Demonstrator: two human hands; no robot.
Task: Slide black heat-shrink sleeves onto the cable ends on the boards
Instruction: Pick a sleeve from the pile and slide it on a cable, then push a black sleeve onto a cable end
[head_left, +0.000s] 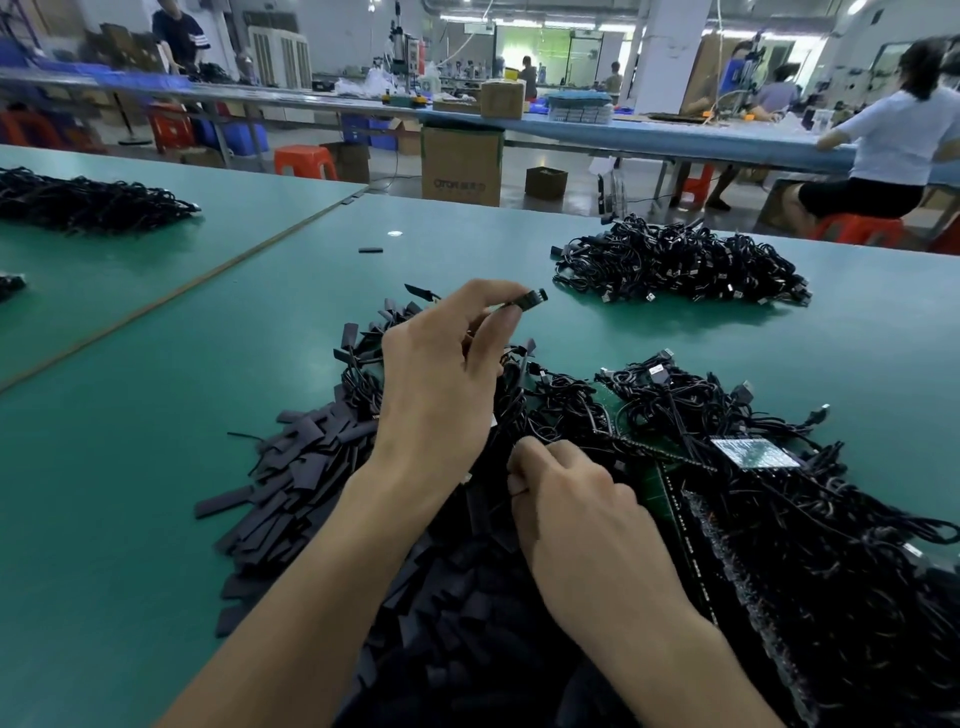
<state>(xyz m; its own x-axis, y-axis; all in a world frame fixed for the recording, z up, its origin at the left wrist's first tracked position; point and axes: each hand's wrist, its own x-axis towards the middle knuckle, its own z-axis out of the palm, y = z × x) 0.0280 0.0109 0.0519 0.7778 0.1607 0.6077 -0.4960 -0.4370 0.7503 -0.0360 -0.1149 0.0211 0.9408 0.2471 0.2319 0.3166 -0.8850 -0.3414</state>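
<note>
A heap of flat black heat-shrink sleeves (291, 483) lies on the green table in front of me. My left hand (441, 384) is raised above it and pinches a small black cable end (532, 300) between thumb and fingertips. My right hand (571, 514) is lower, its fingers curled over the tangle of black cables, pinching a thin black cable (519, 491). Green boards (657, 491) with cables (727, 415) attached lie to the right, partly buried under the cables.
A second pile of black cables (680, 265) sits farther back on the right, another cable pile (88, 200) at the far left. One loose sleeve (370, 250) lies alone mid-table. A seam (182, 296) runs diagonally across the green table top. People work at benches behind.
</note>
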